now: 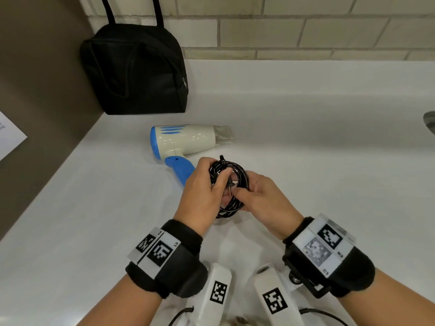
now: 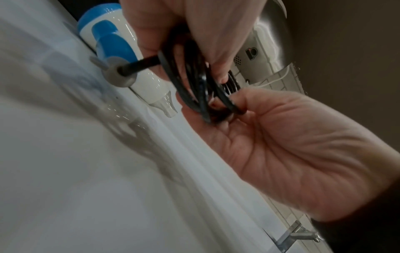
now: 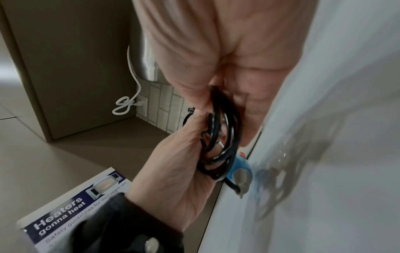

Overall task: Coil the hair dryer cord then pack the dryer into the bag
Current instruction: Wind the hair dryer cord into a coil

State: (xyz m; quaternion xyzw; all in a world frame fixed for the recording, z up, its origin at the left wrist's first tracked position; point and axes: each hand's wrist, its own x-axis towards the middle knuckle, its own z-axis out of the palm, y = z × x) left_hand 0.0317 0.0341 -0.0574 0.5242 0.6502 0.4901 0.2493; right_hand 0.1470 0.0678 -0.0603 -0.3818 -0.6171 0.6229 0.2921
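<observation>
A white and blue hair dryer lies on its side on the white counter, nozzle pointing right. Its black cord is wound into a small coil just in front of the blue handle. My left hand grips the coil's left side, with the plug pins showing under its fingers. My right hand grips the coil's right side. The wrist views show the cord bunched between both hands. A zipped black bag stands upright at the back left, against the wall.
A brown side wall borders the counter on the left, with a printed leaflet on it. A tiled wall runs along the back. A sink rim shows at the far right edge.
</observation>
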